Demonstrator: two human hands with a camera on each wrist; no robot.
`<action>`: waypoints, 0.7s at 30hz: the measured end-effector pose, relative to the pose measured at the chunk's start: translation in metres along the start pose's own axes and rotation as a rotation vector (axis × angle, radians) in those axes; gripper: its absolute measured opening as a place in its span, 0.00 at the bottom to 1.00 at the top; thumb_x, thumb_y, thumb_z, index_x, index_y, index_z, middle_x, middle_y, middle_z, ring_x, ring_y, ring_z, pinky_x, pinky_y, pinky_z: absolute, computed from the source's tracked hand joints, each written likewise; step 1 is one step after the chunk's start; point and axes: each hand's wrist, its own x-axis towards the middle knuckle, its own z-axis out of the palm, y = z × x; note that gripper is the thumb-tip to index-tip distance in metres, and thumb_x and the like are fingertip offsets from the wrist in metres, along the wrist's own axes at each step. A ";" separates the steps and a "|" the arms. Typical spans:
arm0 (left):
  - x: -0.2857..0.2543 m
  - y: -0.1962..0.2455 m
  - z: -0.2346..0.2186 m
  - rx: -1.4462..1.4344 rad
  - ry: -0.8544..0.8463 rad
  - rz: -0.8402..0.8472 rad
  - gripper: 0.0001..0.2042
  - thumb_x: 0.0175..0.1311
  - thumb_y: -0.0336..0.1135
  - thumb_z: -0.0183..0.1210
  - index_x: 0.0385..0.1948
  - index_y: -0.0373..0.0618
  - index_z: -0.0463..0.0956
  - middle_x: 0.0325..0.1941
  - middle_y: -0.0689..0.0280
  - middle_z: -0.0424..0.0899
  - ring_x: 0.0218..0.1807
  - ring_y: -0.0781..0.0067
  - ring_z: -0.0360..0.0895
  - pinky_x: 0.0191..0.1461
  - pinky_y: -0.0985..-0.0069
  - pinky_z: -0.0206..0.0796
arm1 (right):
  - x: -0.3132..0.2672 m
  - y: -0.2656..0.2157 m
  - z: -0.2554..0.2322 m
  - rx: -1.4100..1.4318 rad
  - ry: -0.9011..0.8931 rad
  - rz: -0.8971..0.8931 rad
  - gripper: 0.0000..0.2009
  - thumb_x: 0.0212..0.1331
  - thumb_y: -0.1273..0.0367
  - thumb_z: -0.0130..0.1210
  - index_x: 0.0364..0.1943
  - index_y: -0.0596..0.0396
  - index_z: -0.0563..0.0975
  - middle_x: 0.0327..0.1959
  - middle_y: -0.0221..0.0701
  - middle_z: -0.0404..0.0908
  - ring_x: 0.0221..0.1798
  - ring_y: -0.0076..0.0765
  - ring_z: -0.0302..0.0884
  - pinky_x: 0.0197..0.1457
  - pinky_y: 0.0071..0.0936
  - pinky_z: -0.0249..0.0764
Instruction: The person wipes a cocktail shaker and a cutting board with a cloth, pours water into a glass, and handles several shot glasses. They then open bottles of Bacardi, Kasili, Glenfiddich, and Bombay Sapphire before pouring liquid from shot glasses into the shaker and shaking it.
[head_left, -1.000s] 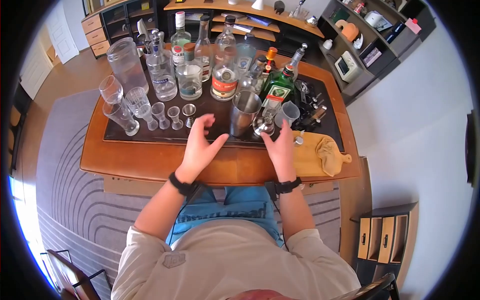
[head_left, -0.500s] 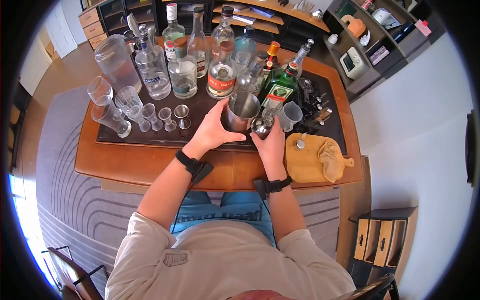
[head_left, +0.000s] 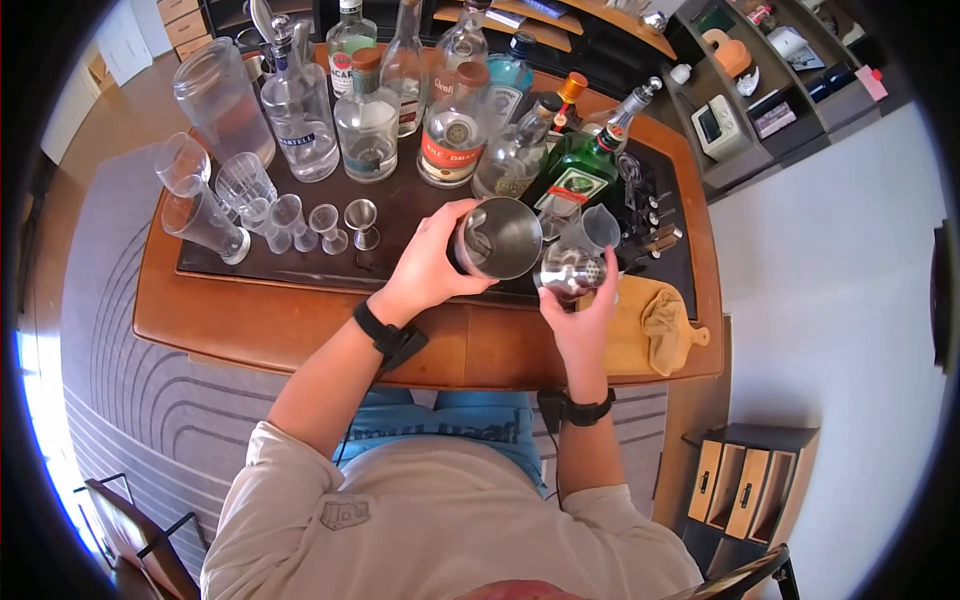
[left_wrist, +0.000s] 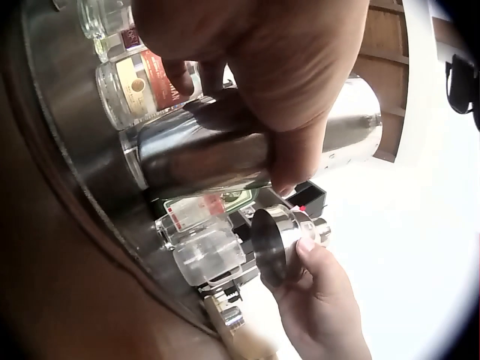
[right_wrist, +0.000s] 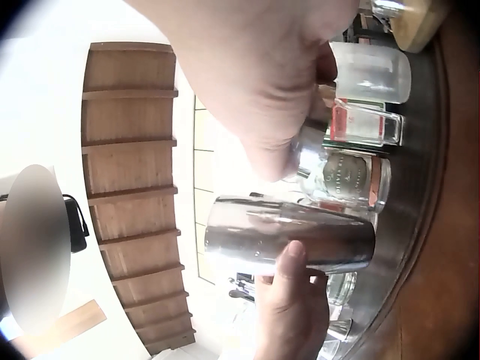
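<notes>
A steel shaker tin (head_left: 500, 238) is gripped by the left hand (head_left: 428, 262), its open mouth facing up toward the head view. The right hand (head_left: 584, 325) holds a shiny metal strainer top (head_left: 571, 272) just right of the tin, the two pieces apart. In the left wrist view, the tin (left_wrist: 210, 150) lies under the left hand's fingers and thumb, and the top (left_wrist: 276, 244) shows a wide opening, pinched by the right hand (left_wrist: 319, 307). The right wrist view shows the left thumb across the tin (right_wrist: 292, 234); the top is mostly hidden behind the right hand.
Several bottles stand behind the hands, including a green one (head_left: 578, 180). Glasses (head_left: 205, 225) and a metal jigger (head_left: 362, 222) are at the left. A plastic cup (head_left: 598, 228) stands behind the top. A wooden board (head_left: 635, 345) with a cloth (head_left: 664, 325) lies right.
The left hand has reached the tin and taken hold of it. The right hand has grasped the metal top. Both pieces now appear raised toward the head camera, with more space between them.
</notes>
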 end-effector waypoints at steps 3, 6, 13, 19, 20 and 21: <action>-0.004 -0.003 -0.002 -0.113 0.020 0.009 0.46 0.37 0.34 0.82 0.67 0.49 0.72 0.64 0.62 0.81 0.65 0.53 0.76 0.73 0.61 0.65 | 0.000 -0.022 -0.007 -0.009 0.012 -0.015 0.56 0.44 0.70 0.80 0.80 0.61 0.57 0.69 0.47 0.73 0.68 0.46 0.77 0.71 0.39 0.74; -0.006 -0.006 -0.001 -0.097 0.046 0.071 0.46 0.36 0.33 0.83 0.67 0.49 0.73 0.65 0.62 0.81 0.66 0.53 0.76 0.72 0.61 0.65 | 0.000 -0.024 -0.007 0.004 0.013 -0.001 0.56 0.45 0.70 0.80 0.80 0.61 0.57 0.67 0.46 0.76 0.66 0.44 0.79 0.69 0.38 0.76; -0.015 -0.002 0.002 -0.166 0.166 0.188 0.45 0.39 0.33 0.85 0.66 0.45 0.72 0.65 0.59 0.81 0.66 0.55 0.79 0.72 0.62 0.70 | 0.000 -0.038 -0.007 -0.004 -0.018 -0.013 0.54 0.47 0.72 0.79 0.80 0.60 0.57 0.65 0.44 0.78 0.64 0.41 0.80 0.68 0.36 0.77; -0.020 0.005 -0.001 -0.248 0.100 -0.048 0.47 0.39 0.32 0.85 0.68 0.42 0.70 0.64 0.58 0.81 0.64 0.61 0.80 0.70 0.65 0.71 | -0.005 -0.054 -0.007 0.366 -0.106 -0.005 0.49 0.50 0.77 0.76 0.78 0.61 0.60 0.67 0.39 0.77 0.65 0.35 0.80 0.69 0.35 0.76; -0.020 0.006 0.000 -0.248 0.102 -0.047 0.47 0.39 0.32 0.85 0.68 0.42 0.70 0.64 0.58 0.81 0.64 0.61 0.80 0.70 0.65 0.71 | -0.003 -0.058 -0.008 0.406 -0.130 -0.077 0.47 0.51 0.77 0.76 0.77 0.62 0.61 0.67 0.38 0.77 0.65 0.33 0.80 0.70 0.34 0.76; -0.019 0.009 0.001 -0.203 0.096 -0.069 0.46 0.39 0.32 0.84 0.68 0.41 0.70 0.62 0.58 0.81 0.63 0.62 0.80 0.70 0.65 0.71 | -0.001 -0.066 -0.009 0.405 -0.131 -0.078 0.47 0.51 0.77 0.76 0.77 0.62 0.61 0.67 0.38 0.77 0.65 0.33 0.80 0.70 0.34 0.76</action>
